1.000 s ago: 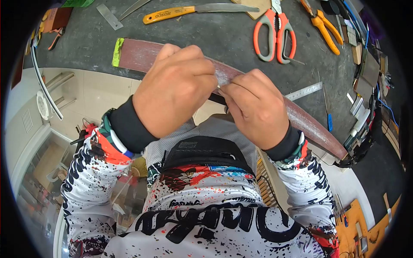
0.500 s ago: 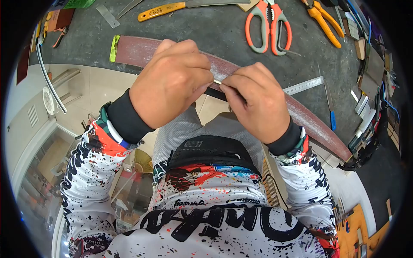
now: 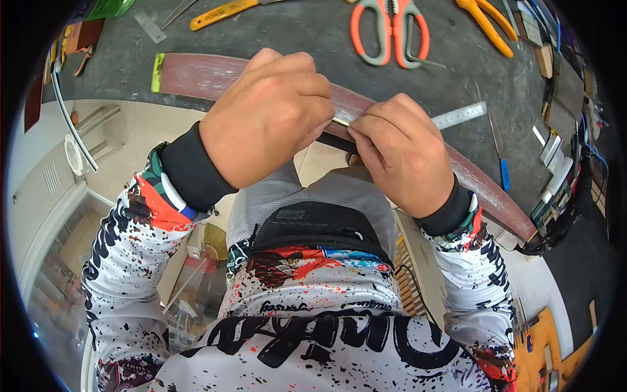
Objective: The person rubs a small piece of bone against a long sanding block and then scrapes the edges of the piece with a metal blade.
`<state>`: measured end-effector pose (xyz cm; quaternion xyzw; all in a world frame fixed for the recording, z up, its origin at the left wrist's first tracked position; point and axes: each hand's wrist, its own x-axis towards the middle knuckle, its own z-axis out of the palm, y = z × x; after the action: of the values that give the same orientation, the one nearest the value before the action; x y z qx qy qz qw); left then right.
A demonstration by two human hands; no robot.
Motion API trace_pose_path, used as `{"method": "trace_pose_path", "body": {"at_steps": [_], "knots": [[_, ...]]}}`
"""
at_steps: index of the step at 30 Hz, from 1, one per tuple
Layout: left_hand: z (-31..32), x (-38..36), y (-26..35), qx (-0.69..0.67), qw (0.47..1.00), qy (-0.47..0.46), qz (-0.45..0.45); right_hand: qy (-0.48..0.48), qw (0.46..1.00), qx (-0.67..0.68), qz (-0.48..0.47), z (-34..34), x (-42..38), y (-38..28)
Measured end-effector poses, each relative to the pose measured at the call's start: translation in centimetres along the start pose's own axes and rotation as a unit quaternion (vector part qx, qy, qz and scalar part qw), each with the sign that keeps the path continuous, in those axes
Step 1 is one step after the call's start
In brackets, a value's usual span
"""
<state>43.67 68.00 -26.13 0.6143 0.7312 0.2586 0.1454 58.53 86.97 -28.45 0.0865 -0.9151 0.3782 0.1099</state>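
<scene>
The shirt (image 3: pixel 313 340) carries large black lettering, upside down to the camera and not legible; the steel ruler's (image 3: pixel 460 115) markings are too small.

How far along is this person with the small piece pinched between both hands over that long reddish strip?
Pale dust on the reddish sanding strip suggests some rubbing is already done. In hand: the left hand and right hand pinch a thin metal piece between them at the strip. How much is left cannot be told; the piece is mostly hidden. The scissors and steel ruler lie aside.
</scene>
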Motion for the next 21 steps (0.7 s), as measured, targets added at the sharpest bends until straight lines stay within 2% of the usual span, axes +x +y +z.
{"method": "trace_pose_path", "body": {"at_steps": [13,21], "knots": [[7.7,9.6,9.8,-0.005,0.999,-0.018,0.042,0.017,1.000,-0.025,-0.003,-9.7,-12.0,5.2],[6.0,8.5,8.7,0.005,0.999,-0.014,0.040,0.001,0.999,-0.035,-0.005,-8.9,-9.7,4.0]]}}
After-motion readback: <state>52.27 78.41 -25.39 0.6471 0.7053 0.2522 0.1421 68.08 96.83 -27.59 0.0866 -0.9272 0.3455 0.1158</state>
